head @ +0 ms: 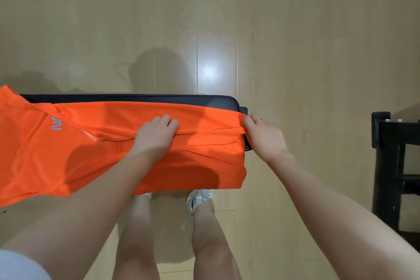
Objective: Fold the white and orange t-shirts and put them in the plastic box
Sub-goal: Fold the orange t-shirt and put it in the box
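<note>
Pinching orange t-shirt (127, 143), both hands: left hand (154, 134), right hand (261, 136).

Glossy wooden floor (204, 18), black padded bench (141, 98), dark frame (388, 166).

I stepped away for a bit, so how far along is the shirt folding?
Nothing looks finished: no folded shirt shows. In hand: the orange t-shirt lies across the black padded bench, one long fold begun; the left hand curls over the folded edge and the right hand pinches the shirt's end. Left: finishing this fold, the white t-shirt and the boxing. Neither the white shirt nor the plastic box is in view.
</note>
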The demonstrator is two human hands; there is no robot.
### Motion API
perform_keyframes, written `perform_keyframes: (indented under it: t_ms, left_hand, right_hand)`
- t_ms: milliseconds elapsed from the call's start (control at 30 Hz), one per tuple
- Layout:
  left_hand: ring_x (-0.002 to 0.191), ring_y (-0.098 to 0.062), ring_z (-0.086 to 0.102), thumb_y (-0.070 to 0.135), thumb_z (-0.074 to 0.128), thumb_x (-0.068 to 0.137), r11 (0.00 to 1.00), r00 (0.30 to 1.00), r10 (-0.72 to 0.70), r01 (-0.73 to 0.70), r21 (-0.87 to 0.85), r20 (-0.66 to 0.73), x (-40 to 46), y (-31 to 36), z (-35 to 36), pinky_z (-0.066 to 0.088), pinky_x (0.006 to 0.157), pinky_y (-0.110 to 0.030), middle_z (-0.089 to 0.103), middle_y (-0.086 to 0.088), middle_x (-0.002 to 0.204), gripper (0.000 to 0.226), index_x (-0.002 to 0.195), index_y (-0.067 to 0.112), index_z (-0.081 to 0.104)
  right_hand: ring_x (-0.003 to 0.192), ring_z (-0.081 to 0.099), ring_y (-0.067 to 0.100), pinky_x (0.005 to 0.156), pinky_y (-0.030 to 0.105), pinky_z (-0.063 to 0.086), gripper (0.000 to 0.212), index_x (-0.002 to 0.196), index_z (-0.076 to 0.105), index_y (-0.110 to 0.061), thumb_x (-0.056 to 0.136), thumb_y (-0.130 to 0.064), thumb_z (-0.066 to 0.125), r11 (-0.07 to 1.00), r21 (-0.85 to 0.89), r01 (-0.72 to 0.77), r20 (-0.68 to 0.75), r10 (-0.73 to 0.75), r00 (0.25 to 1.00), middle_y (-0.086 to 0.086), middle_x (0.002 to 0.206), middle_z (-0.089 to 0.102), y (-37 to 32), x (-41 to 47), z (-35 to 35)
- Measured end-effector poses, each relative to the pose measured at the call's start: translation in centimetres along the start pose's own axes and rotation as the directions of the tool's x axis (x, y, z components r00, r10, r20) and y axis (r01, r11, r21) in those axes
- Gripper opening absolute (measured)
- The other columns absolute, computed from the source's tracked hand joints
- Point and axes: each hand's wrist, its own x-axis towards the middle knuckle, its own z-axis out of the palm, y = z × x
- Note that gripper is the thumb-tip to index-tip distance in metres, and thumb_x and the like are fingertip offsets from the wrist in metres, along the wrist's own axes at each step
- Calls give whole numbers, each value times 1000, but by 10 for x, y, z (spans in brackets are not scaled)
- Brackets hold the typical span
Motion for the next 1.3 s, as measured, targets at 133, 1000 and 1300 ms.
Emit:
perform_keyframes:
  t_ms: [133,1000,1300]
  left_hand:
    - [102,-34,49,15,42,91,999,997,-35,33,37,68,2,14,0,39,71,-39,49,-13,108,20,109,10,49]
    - [99,-35,54,35,37,98,985,985,-170,170,-12,-19,17,38,4,45,70,-42,54,-14,107,35,107,7,54]
    - [93,-37,59,28,48,94,996,987,-62,52,-70,-146,35,51,-6,46,62,-43,56,-16,104,33,120,7,49]
  right_hand:
    - [101,54,27,86,36,46,25,97,59,-10,83,4,43,635,756,-157,-80,327,942,10,121,46,-10,-5,36]
    - [32,50,6,35,13,39,25,76,54,-11,97,-14,42,-839,487,-241,690,201,696,-4,40,55,25,31,24]
    - [96,60,28,91,36,46,14,88,57,-26,92,-38,50,-307,885,-351,436,275,857,10,98,64,23,52,15]
